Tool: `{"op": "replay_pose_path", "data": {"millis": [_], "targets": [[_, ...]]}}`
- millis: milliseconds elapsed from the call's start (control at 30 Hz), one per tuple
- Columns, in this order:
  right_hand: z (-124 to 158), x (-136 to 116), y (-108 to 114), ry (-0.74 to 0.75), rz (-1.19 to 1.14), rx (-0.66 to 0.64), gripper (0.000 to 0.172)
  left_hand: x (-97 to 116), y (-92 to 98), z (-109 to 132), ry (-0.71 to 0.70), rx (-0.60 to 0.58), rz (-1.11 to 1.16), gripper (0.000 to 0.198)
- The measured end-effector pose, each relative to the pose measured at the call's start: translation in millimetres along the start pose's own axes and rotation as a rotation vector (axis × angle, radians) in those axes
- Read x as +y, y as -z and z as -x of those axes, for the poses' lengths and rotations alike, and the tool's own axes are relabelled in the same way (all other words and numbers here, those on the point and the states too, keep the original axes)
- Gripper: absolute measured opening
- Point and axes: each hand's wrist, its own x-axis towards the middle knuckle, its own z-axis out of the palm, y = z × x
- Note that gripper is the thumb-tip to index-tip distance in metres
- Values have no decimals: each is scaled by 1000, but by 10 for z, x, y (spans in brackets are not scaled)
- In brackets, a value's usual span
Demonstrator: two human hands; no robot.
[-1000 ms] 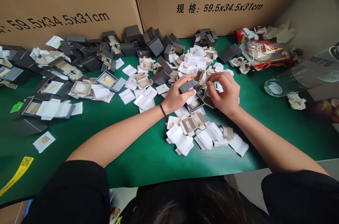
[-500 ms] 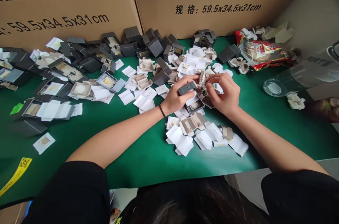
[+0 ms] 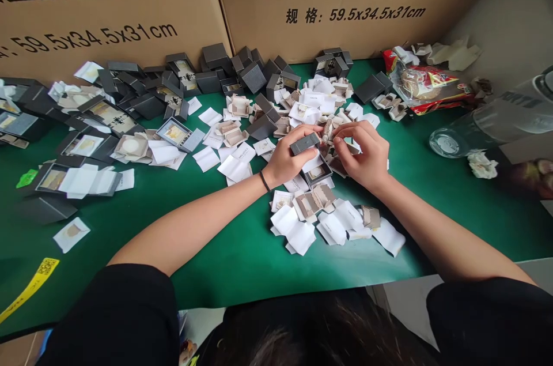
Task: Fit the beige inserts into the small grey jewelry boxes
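Observation:
My left hand [image 3: 285, 161] is closed around a small dark grey hinged jewellery box [image 3: 305, 144]. The box's lid is up, and a white paper shows inside it. Close to the right of the box is my right hand [image 3: 365, 154], its thumb and fingertips drawn together in a pinch. Whatever lies between those fingertips is hidden or too small to make out. Around both hands lie white paper slips [image 3: 311, 100] and folded card inserts [image 3: 318, 200], with more white papers [image 3: 300, 233] just below the box.
Many dark grey boxes [image 3: 216, 57] crowd the back and left of the green table [image 3: 216, 262]. Large cardboard cartons [image 3: 345, 26] stand behind. At the right are a red food packet [image 3: 432, 86], a clear bottle [image 3: 484, 124] and crumpled paper [image 3: 483, 164]. A yellow tape [image 3: 32, 288] is lower left.
My right hand has shifted slightly left, closer to the jewellery box. My left hand keeps its hold, almost still. The yellow tape has moved a little to the right.

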Motion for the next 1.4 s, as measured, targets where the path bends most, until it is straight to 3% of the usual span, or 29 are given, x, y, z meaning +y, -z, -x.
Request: {"op": "replay_pose_path", "data": {"millis": [167,267,433,600,700,867,1033,1400], "targets": [[2,-30,14,1,-14,14,15,-16,-1,-6,42,48,34,12],[11,-27,9,-75,-125,27,15,-21,5,-21,78,88,87,11],[7,65,-38,-291,-456,77,51,-23,12,-31,23,172,200,10],[23,108,-48,-500,-671,-47,38,-21,10,2,-10,32,185,13],[34,80,-22,-541,-717,-94,34,-19,14,3,21,29,178,12],[36,50,2,-512,-631,-131,43,-75,15,-36,81,115,261,12],[42,52,-1,-424,-567,-149,39,-152,-10,-60,154,175,344,13],[4,15,24,-130,-374,-201,33,-148,-2,-78,243,124,438,15]]}}
